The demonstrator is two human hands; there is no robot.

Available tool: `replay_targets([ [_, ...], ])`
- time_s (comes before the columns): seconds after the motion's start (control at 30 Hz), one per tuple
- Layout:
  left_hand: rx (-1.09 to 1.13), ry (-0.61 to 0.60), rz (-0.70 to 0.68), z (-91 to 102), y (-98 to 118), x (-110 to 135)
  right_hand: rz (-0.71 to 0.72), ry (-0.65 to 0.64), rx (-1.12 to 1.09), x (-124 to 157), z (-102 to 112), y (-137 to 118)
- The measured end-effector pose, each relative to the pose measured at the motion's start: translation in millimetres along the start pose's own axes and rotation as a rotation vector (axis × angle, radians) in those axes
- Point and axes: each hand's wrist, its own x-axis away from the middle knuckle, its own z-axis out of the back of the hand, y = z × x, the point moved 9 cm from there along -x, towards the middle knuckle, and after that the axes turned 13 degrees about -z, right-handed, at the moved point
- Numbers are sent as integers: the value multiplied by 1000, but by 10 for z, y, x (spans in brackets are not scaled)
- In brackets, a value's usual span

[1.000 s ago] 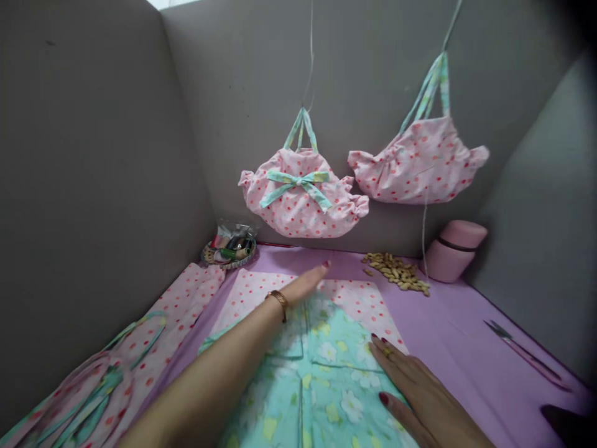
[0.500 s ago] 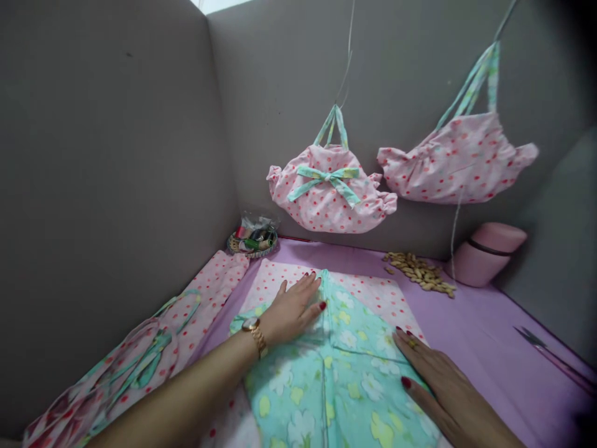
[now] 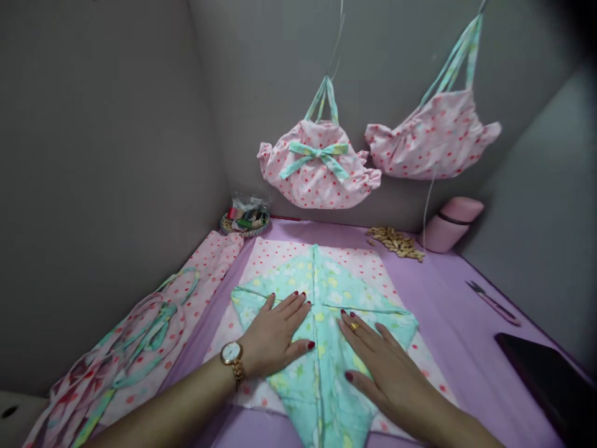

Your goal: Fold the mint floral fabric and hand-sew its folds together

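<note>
Head view shows both hands flat with palms down, gripping nothing. The left hand (image 3: 280, 330), with a watch (image 3: 231, 353) at its wrist, rests left of the long middle seam of a green flowered cloth (image 3: 327, 361); the right hand (image 3: 380, 358), wearing a ring (image 3: 354, 326), rests to the seam's right, fingers slightly parted. That cloth lies over a pink dotted cloth (image 3: 270, 250) on the purple counter (image 3: 436, 305), its bottom point reaching past the pink edge toward the near side. Pink and green strips (image 3: 153, 330) lie heaped at the left. Behind are a small basket (image 3: 226, 228), a pile of peanuts (image 3: 396, 242) and a pink bottle (image 3: 450, 227); snips (image 3: 492, 303) lie at the right. Two dotted bags (image 3: 321, 177) hang above.
</note>
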Motion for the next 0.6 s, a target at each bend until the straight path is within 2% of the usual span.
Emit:
replay_targets([
  [0.07, -1, 10, 3, -46, 64, 45, -21, -7, 4, 40, -44, -4],
  [0.13, 15, 27, -44, -56, 212, 66, -45, 58, 8, 77, 10, 4],
  [0.23, 83, -16, -132, -104, 462, 91, 11, 91, -4, 143, 42, -82],
  [0.3, 123, -37, -136, -105, 497, 111, 45, 93, -39, 179, 35, -112],
  [0.37, 115, 25, -62, 0, 333, 153, -30, 183, -129, 203, 106, 24],
  [0.47, 45, 269, 196, 323, -248, 379, -358, 324, -473, 320, 168, 589],
  [0.53, 24, 425, 402, 504, -690, 641, -602, 296, -833, 476, -5, 992],
  [0.6, 42, 461, 503, 562, -1006, 811, -791, 244, -1181, 665, -249, 1224],
])
